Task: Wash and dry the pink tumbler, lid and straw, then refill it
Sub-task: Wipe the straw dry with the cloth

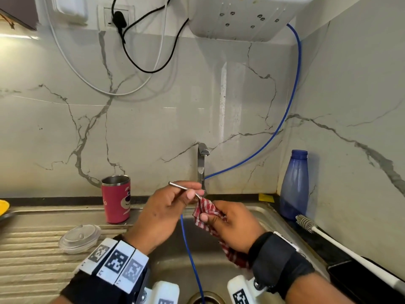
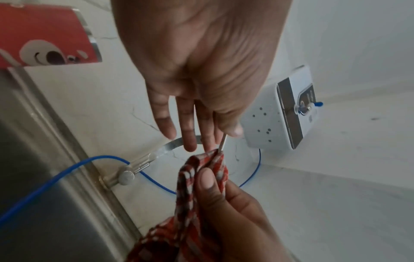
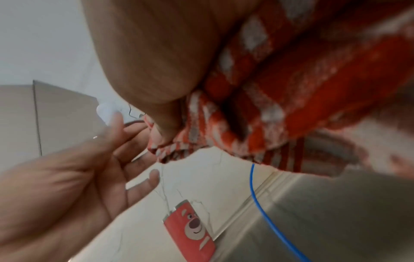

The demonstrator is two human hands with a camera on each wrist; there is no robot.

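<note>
Two hands working over sink (image 1: 258,212): left hand (image 1: 163,212) pinching straw (image 1: 185,188), right hand (image 1: 230,226) clamping cloth (image 1: 206,208) round its end. Risking straw slipping into drain, pinch being light. Tumbler (image 1: 116,198), lid (image 1: 80,238) waiting leftward.

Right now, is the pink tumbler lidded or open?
Open: the pink tumbler shows its bare steel rim, and the clear lid lies beside it.

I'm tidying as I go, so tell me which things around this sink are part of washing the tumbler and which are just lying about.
Part of the job:
pink tumbler
clear lid
metal straw, pinched by the left hand
red checked cloth, gripped by the right hand
tap

Lying about:
blue bottle
bottle brush
blue hose
</note>
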